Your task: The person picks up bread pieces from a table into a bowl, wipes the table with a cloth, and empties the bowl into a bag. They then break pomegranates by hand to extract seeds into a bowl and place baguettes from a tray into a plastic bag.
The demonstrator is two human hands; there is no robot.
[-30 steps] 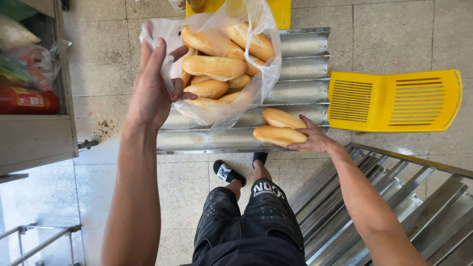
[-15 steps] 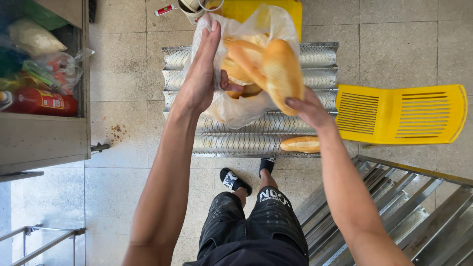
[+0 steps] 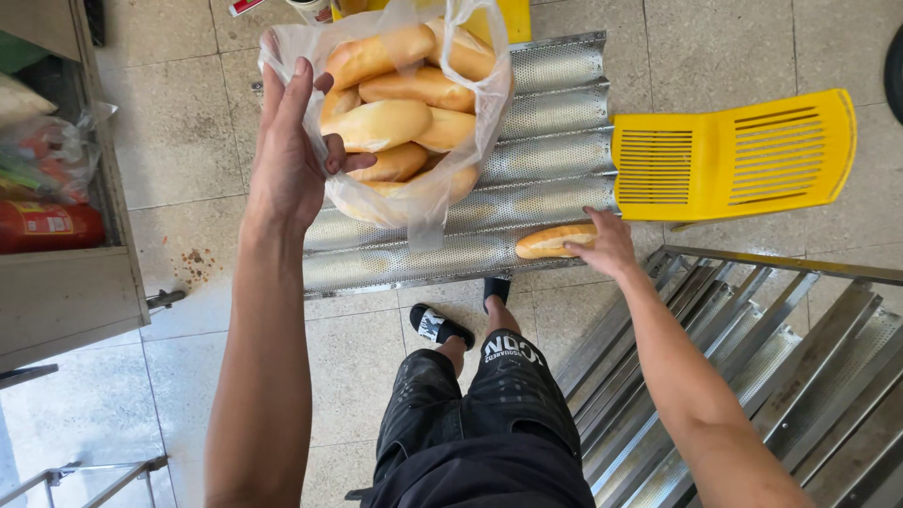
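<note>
lower rolls blurred behind clear plastic bag (image 3: 414, 202), last roll (image 3: 555, 242) end hidden under right hand (image 3: 602, 246), yellow chair (image 3: 734, 155) legs unseen, shelf goods (image 3: 42, 169) cut off left

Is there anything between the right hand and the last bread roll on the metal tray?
Nothing visible. The right hand already touches the bread roll lying in a groove of the corrugated tray. The left hand holds the plastic bag of rolls above the tray, off to the side.
</note>
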